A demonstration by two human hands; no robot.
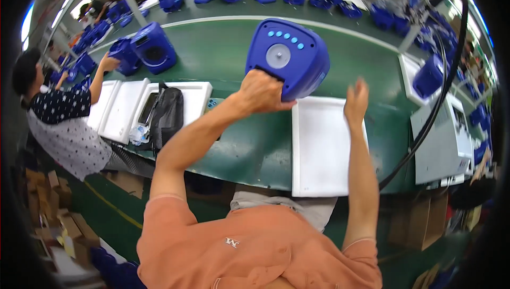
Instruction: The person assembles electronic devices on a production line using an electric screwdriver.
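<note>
My left hand point(261, 93) is closed on the lower end of a blue plastic speaker point(311, 58), holding it up over the green table. A round pale disc and a row of light blue buttons show on its face. Below and to the right lies a shallow white foam tray point(321, 151) with a raised rim, close to the table's front edge. My right hand point(357, 100) hovers by the tray's far right corner, apart from the speaker. Motion blurs its fingers, so their pose is unclear.
Two blue speaker housings point(154, 47) stand at the left, where a co-worker's hand point(110, 63) reaches. White trays and a black mesh bag point(168, 115) lie nearer. To the right are a grey machine point(438, 140), hanging black cables point(443, 95) and another speaker point(428, 76) on a white tray.
</note>
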